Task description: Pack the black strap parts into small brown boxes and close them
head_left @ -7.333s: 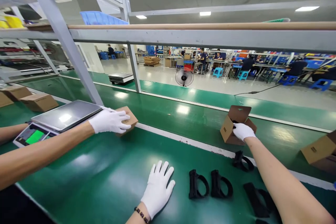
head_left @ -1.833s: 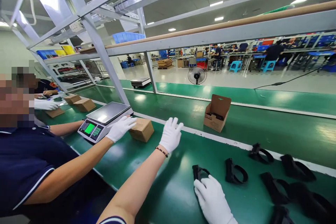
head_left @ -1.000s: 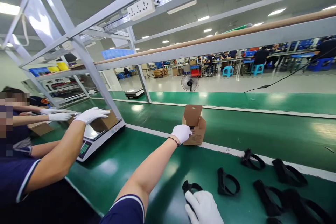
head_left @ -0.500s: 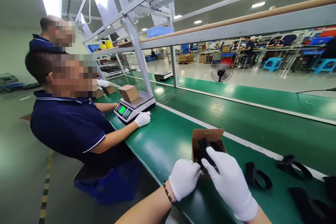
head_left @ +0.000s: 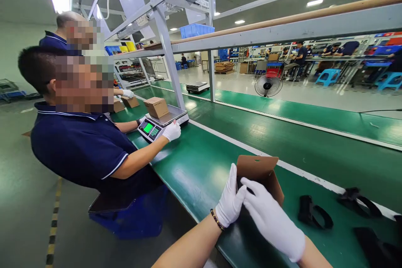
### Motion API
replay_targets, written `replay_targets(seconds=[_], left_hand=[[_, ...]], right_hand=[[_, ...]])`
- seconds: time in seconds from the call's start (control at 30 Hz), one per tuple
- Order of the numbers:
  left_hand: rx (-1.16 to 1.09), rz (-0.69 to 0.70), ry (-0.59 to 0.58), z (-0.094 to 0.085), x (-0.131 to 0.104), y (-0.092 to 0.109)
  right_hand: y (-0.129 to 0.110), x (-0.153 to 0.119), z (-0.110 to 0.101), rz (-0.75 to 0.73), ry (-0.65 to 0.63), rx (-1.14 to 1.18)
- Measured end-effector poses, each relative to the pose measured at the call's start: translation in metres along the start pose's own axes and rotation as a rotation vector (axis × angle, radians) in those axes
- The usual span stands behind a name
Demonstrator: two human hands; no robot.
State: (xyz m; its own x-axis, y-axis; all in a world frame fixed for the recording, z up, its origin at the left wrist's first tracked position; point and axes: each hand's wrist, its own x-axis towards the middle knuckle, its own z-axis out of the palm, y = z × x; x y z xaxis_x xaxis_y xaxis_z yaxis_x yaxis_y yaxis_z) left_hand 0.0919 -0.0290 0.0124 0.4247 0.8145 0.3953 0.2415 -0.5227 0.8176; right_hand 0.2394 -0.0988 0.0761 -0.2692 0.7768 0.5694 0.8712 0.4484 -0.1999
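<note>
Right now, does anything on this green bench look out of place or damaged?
Nothing stands out. The left hand and right hand hold a brown carton with its flap up, undamaged. Black straps lie loose beside it, and a closed box sits squarely on the scale.

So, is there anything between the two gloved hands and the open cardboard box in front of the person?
Nothing visible does. The left hand and the right hand already touch the open cardboard box at its near side. The black strap parts lie to the right on the green belt, apart from the box.
</note>
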Motion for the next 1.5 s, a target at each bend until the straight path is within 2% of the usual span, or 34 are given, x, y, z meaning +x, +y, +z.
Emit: replay_targets(seconds=[0.07,0.1,0.13,0.2,0.23,0.3,0.37,0.43,0.47,0.53,0.6,0.63,0.7,0.8,0.9,1.0,1.1,1.27,1.4,1.5], left_hand=[[-0.013,0.061,0.005,-0.005,0.001,-0.003],[-0.029,0.087,-0.001,-0.008,0.002,-0.005],[-0.046,0.1,-0.01,-0.011,0.004,-0.006],[-0.073,0.091,-0.035,-0.014,0.011,-0.005],[-0.072,0.078,-0.055,-0.015,0.015,-0.003],[-0.028,0.055,-0.112,-0.013,0.024,0.003],[0.048,0.044,-0.168,-0.01,0.03,0.009],[0.11,0.073,-0.16,-0.007,0.032,0.012],[0.125,0.104,-0.108,-0.005,0.031,0.011],[0.132,0.186,0.077,-0.002,0.026,0.005],[0.133,0.28,0.215,0.0,0.021,-0.002],[0.144,0.33,0.238,-0.001,0.02,-0.004],[0.208,0.435,0.159,-0.005,0.02,-0.005],[0.35,0.552,-0.097,-0.016,0.025,0.003],[0.454,0.588,-0.281,-0.025,0.029,0.008],[0.521,0.629,-0.32,-0.029,0.032,0.008],[0.514,0.672,-0.361,-0.031,0.039,0.009],[0.432,0.64,-0.34,-0.033,0.045,0.014],[0.413,0.603,-0.287,-0.029,0.031,0.006],[0.32,0.488,-0.242,-0.019,0.017,-0.004]], right_hand=[[0.018,-0.014,-0.01,0.189,0.262,0.211],[0.027,-0.021,-0.011,0.352,0.372,0.291],[0.035,-0.027,-0.009,0.516,0.422,0.341],[0.046,-0.036,0.007,0.731,0.301,0.445],[0.048,-0.038,0.018,0.774,0.232,0.486],[0.046,-0.039,0.04,0.808,0.173,0.516],[0.042,-0.038,0.056,0.804,0.184,0.514],[0.041,-0.038,0.062,0.771,0.198,0.522],[0.042,-0.038,0.062,0.743,0.222,0.512],[0.048,-0.041,0.057,0.656,0.309,0.422],[0.055,-0.045,0.048,0.485,0.377,0.276],[0.059,-0.047,0.043,0.374,0.374,0.204],[0.065,-0.051,0.031,0.151,0.277,0.094],[0.069,-0.054,0.014,-0.04,0.044,-0.01],[0.069,-0.056,0.003,-0.078,-0.106,-0.079],[0.068,-0.056,0.0,-0.046,-0.167,-0.124],[0.071,-0.054,0.001,-0.069,-0.128,-0.084],[0.072,-0.049,0.002,-0.17,0.072,-0.042],[0.065,-0.054,0.006,-0.204,0.045,-0.107],[0.054,-0.06,0.01,-0.209,0.086,-0.154]])
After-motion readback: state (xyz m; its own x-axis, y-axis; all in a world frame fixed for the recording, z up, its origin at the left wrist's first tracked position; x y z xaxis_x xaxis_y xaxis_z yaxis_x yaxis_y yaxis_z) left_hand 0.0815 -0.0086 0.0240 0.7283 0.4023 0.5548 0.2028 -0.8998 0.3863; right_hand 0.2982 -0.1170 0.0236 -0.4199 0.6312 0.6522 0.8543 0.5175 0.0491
